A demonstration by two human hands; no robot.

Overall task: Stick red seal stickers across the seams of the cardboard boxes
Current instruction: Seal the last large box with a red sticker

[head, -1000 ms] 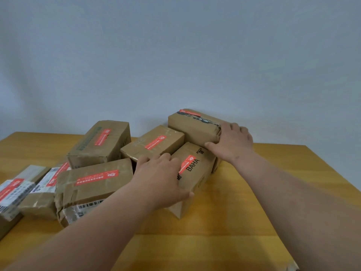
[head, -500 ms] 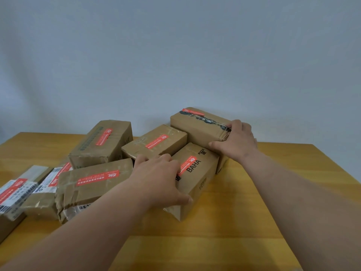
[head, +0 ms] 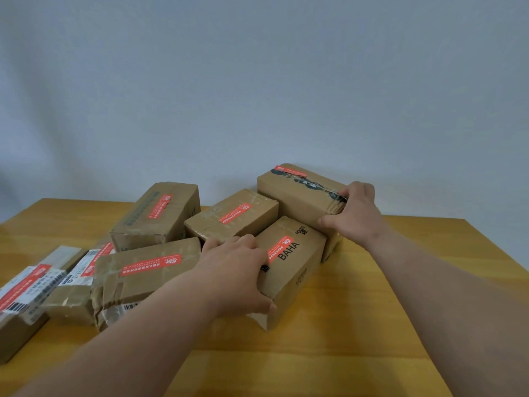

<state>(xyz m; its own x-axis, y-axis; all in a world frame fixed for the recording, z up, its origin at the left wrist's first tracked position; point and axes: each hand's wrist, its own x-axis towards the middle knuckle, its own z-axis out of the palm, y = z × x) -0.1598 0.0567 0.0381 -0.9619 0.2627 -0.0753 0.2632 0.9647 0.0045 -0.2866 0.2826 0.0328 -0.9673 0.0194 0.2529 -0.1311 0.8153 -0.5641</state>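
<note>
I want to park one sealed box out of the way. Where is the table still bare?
Bare wood lies on the table right of the BAHA box and below the right hand, out to the right edge, and along the near edge between the forearms. The left half is crowded: boxes packed side by side from the left hand outward.

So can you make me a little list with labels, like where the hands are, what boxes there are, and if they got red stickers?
left hand: left hand grips the near end of the BAHA box
right hand: right hand grips the end of the raised box at the back
boxes: at least seven cardboard boxes bunched on the wooden table
stickers: a red sticker shows on every box top in view, like the one on the middle box
loose stickers: none seen
</note>
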